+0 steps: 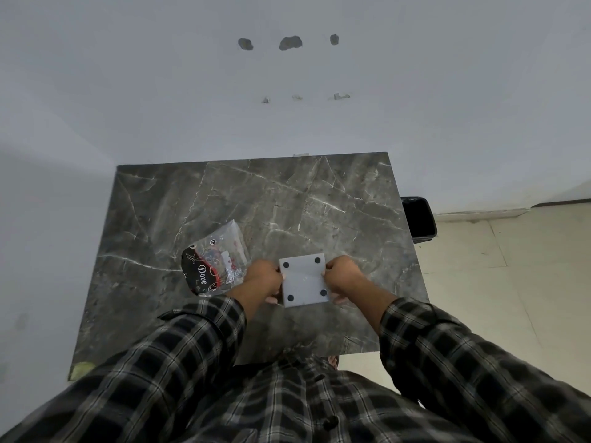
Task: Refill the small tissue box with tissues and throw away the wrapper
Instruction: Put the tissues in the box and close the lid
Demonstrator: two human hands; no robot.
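Small white square tissue box [303, 281] sits bottom-up near the front middle of the dark grey marble-pattern tabletop [287, 199]; its flat white underside faces the camera, with four round black pads, one at each corner. A faint crease or seam line runs across the underside. Cannot tell if the box rests on the table or is lifted just off it.

Left hand [263, 278] grasps the box's left edge, fingers curled round the side, fingertips showing under the near-left corner. Right hand [342, 274] grasps the right edge the same way, fingers wrapped under the near-right corner. Both hands closed on the box, one on each side. Both arms in dark checked long sleeves [198, 340], same checked shirt fills the bottom of the view.

Clear crinkled plastic wrapper [214, 260] with black-and-red print and white lettering lies on the table just left of the left hand, touching or nearly touching the wrist. It looks flattened; contents not clear through the plastic.

Black rectangular bin [419, 219] stands on the pale tiled floor [499, 282] by the table's right edge, towards the far end, open top. Plain white wall [160, 75] behind the table with three rough holes and some small marks below them.
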